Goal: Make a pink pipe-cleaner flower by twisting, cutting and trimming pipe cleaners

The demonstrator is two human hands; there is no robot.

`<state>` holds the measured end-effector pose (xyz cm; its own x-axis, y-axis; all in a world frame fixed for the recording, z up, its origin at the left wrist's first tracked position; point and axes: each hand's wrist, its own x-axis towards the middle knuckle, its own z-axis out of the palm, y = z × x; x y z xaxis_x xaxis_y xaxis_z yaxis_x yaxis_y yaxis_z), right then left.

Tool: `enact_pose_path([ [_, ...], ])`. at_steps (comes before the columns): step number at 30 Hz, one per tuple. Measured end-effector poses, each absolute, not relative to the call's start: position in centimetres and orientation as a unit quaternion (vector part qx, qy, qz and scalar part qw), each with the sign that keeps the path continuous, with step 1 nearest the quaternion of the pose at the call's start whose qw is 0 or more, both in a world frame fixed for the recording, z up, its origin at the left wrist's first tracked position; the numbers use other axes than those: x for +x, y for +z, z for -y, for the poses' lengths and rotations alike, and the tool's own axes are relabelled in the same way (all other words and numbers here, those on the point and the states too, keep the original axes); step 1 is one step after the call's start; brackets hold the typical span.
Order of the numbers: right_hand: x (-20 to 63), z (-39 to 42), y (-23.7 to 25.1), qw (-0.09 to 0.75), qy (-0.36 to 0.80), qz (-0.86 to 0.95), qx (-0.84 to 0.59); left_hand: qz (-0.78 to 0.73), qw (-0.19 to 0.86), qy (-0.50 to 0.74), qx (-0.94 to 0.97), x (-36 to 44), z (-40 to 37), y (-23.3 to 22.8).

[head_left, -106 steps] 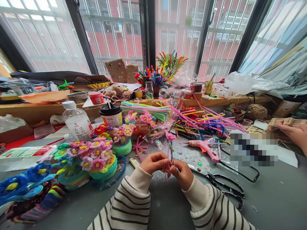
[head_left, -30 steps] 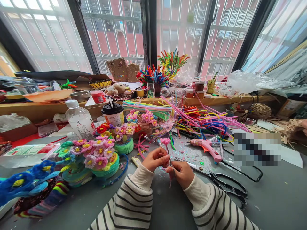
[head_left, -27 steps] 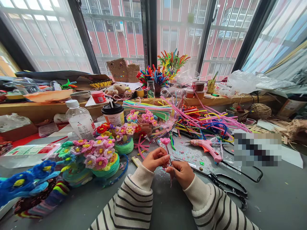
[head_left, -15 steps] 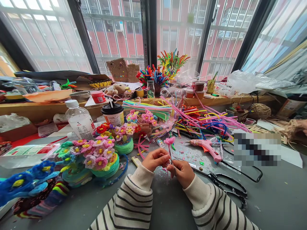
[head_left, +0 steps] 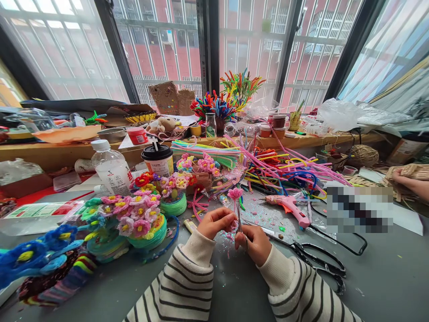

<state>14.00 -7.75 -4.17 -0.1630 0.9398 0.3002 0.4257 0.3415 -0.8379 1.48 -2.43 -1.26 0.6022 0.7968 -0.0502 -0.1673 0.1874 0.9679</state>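
My left hand pinches the thin stem of a pink pipe-cleaner flower, whose fluffy bloom stands upright above the fingertips. Close beside it, my right hand is closed around small metal scissors. Their slim blades point up alongside the stem, just below the bloom; the handles are mostly hidden in the fingers. Pink fuzz and glittery bits lie on the grey table under both hands. Large black-handled scissors rest to the right of my right hand.
Pots of pipe-cleaner flowers crowd the left, near a plastic bottle and a lidded cup. A pink glue gun lies right of centre before loose pipe cleaners. At far right, another person's hand holds a woven brown piece.
The pink flower has turned and shifted slightly left, its bloom now fuller in view. The scissors' blades stand higher beside the stem. The other person's hand has come further in at right.
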Motion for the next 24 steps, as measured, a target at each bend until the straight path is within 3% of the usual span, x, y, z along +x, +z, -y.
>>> enact_pose_path([
  [24,14.4,7.6,-4.1,0.452,0.277,0.67,-0.521,-0.303,0.711,0.306,0.556,1.8,2.3,-2.5],
])
